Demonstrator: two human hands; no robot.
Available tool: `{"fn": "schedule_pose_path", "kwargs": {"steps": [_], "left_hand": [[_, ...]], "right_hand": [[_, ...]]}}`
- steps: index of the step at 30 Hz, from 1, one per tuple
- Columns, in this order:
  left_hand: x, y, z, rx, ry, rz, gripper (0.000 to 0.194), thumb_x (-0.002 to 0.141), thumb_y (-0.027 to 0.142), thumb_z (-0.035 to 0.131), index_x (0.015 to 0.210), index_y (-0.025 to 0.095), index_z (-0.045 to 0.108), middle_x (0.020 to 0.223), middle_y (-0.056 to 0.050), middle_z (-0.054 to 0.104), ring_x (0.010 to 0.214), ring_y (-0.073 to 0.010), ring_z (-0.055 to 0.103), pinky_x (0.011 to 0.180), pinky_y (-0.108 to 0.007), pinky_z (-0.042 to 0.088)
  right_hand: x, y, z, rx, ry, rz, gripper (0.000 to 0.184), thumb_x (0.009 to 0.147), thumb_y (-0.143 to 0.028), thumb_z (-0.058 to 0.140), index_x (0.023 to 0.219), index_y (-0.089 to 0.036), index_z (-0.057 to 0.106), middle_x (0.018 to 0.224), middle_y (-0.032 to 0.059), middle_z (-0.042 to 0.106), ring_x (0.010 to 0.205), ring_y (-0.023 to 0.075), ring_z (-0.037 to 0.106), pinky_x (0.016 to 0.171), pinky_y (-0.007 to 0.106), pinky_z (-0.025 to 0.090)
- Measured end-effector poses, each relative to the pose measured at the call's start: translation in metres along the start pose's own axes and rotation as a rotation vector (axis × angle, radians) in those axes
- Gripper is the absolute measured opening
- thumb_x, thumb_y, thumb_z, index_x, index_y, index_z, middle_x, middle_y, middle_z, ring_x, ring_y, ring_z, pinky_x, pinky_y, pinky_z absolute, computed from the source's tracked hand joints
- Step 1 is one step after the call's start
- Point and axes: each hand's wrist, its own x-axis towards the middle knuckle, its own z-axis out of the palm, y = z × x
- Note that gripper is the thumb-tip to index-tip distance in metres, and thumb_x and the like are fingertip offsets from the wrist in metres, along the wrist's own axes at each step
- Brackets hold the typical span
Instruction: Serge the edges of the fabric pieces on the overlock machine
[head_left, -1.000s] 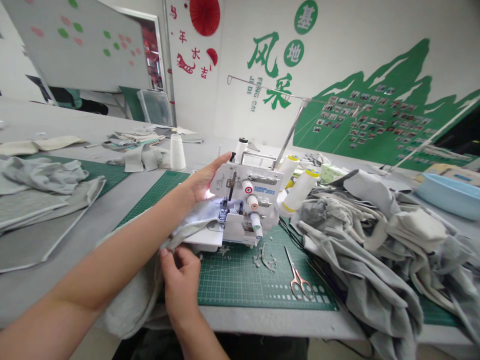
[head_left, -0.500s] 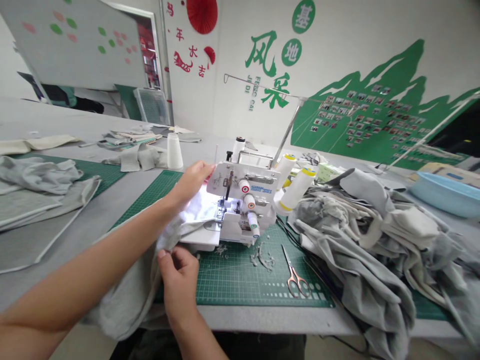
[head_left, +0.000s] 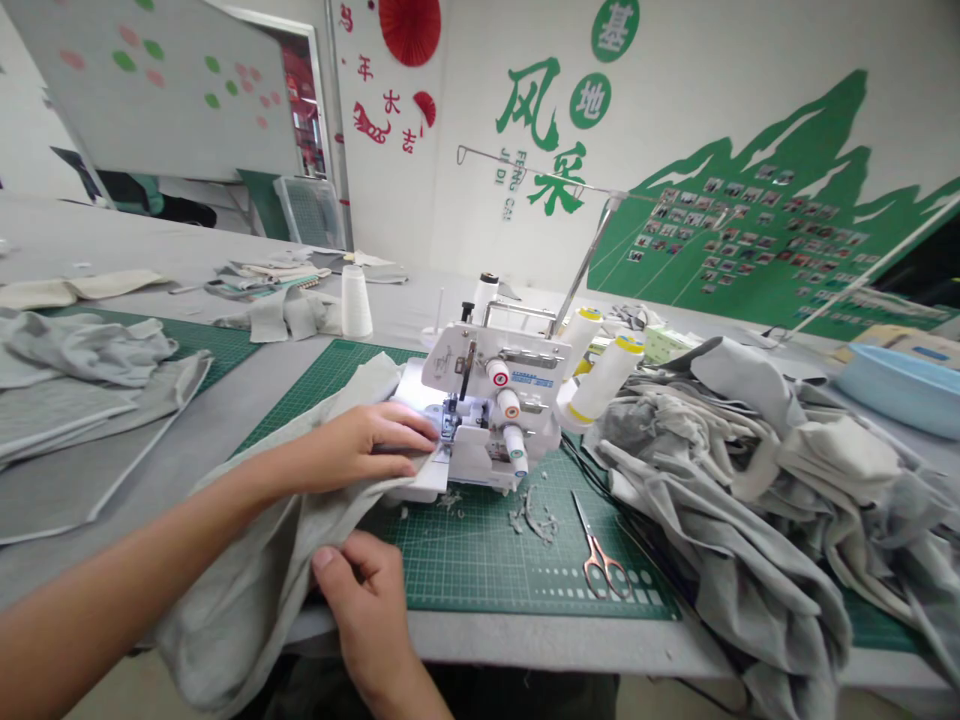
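A white overlock sewing machine (head_left: pixel 491 400) stands before me with its lamp lit. Grey fabric (head_left: pixel 289 560) runs from its presser foot area down to the left and hangs over the table edge. My left hand (head_left: pixel 386 440) lies on this fabric just left of the presser foot, fingers stretched out and nearly flat. Lower down, my right hand (head_left: pixel 367 590) is closed, with thumb and curled fingers at the fabric's edge. The fingertips on its underside are hidden.
Scissors (head_left: pixel 596 555) and thread scraps (head_left: pixel 536 515) lie on the green cutting mat (head_left: pixel 480 575). A large heap of grey fabric (head_left: pixel 727 500) is at the right, near a blue basin (head_left: pixel 900 390). Cut pieces (head_left: pixel 67 420) lie left. A thread cone (head_left: pixel 355 303) stands behind.
My left hand has come down from the machine's upper left side onto the fabric by the presser foot. My right hand stays low at the fabric edge. The view has shifted slightly.
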Motion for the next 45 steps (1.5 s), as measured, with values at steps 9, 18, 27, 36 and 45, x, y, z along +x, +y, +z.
{"fn": "schedule_pose_path", "kwargs": {"steps": [9, 18, 27, 36, 45], "left_hand": [[-0.019, 0.014, 0.033, 0.197, 0.111, 0.019, 0.031, 0.094, 0.032, 0.062, 0.124, 0.035, 0.07, 0.132, -0.007, 0.062, 0.121, -0.0272, 0.058, 0.104, -0.043, 0.047], [-0.024, 0.047, 0.084, 0.437, 0.325, -0.071, 0.037, 0.095, 0.026, 0.054, 0.132, 0.021, 0.058, 0.138, -0.011, 0.061, 0.126, -0.031, 0.055, 0.104, -0.05, 0.047], [-0.03, 0.045, 0.084, 0.459, 0.424, -0.073, 0.036, 0.092, 0.023, 0.051, 0.128, 0.02, 0.055, 0.131, -0.012, 0.065, 0.122, -0.0283, 0.06, 0.104, -0.046, 0.049], [-0.034, 0.03, 0.068, 0.572, 0.512, -0.066, 0.018, 0.091, 0.026, 0.054, 0.107, 0.022, 0.062, 0.118, -0.009, 0.072, 0.108, -0.0278, 0.067, 0.095, -0.045, 0.05], [-0.026, 0.027, 0.052, 0.442, 0.505, -0.107, 0.013, 0.092, 0.03, 0.053, 0.091, 0.024, 0.064, 0.1, -0.002, 0.076, 0.096, -0.0249, 0.069, 0.11, -0.051, 0.036]], "right_hand": [[-0.016, -0.018, -0.029, -0.122, -0.083, -0.055, 0.042, 0.085, -0.027, 0.057, 0.052, -0.021, 0.032, 0.059, -0.0052, 0.033, 0.061, 0.0129, 0.033, 0.059, 0.029, 0.022], [-0.033, -0.028, -0.074, -0.332, 0.023, -0.15, 0.042, 0.092, -0.036, 0.051, 0.054, -0.021, 0.04, 0.058, -0.004, 0.04, 0.058, 0.0137, 0.042, 0.057, 0.026, 0.034], [-0.007, -0.034, -0.088, -0.918, 0.24, -0.586, 0.047, 0.095, -0.018, 0.05, 0.142, -0.023, 0.052, 0.142, 0.0103, 0.056, 0.132, 0.0272, 0.046, 0.11, 0.049, 0.04], [-0.003, -0.027, -0.082, -0.932, 0.273, -0.644, 0.04, 0.092, -0.018, 0.056, 0.132, -0.021, 0.059, 0.137, 0.0117, 0.06, 0.129, 0.0277, 0.05, 0.107, 0.05, 0.044], [-0.005, -0.019, -0.088, -0.943, 0.32, -0.689, 0.043, 0.093, -0.014, 0.053, 0.135, -0.021, 0.058, 0.131, 0.0127, 0.065, 0.123, 0.0267, 0.059, 0.101, 0.047, 0.05]]}}
